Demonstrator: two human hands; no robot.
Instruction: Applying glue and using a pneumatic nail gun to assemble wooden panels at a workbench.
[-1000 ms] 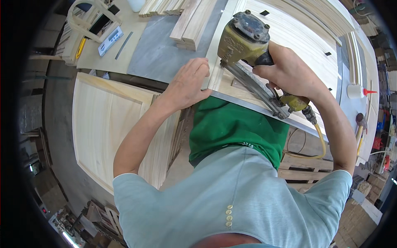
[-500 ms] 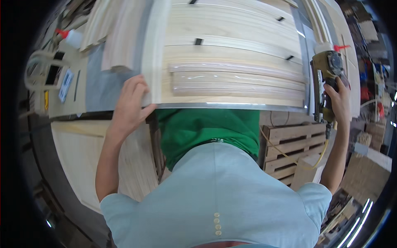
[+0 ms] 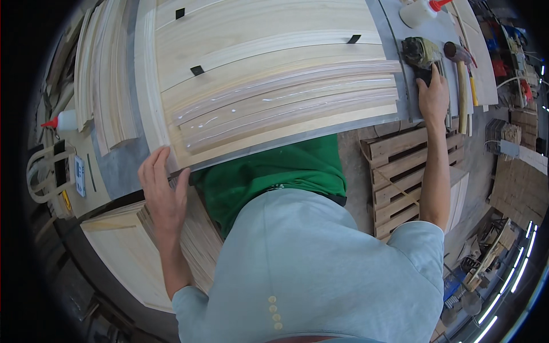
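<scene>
A pale wooden panel (image 3: 257,48) lies on the workbench, with small black pieces (image 3: 197,70) on it. Several wooden strips (image 3: 286,82) with glossy white glue beads lie across its near part. At the panel's near left corner, my left hand (image 3: 163,186) has its fingers and thumb around the end of the side rail (image 3: 150,86). On the right of the bench my right hand (image 3: 433,97) grips the dark handle of a nail gun (image 3: 420,51); the hand partly hides the tool. A hammer (image 3: 462,86) lies just right of that hand.
A white glue bottle (image 3: 418,14) with a red tip stands far right; another bottle (image 3: 67,120) is at the left. Loose wooden strips (image 3: 111,86) lie left of the panel. Below the bench are a pallet (image 3: 400,166) and stacked panels (image 3: 123,246).
My view has turned, so the bench appears tilted. The nail gun, upright at the bench's right edge before, is now farther in on the bench beside the hammer. My left hand stays at the corner.
</scene>
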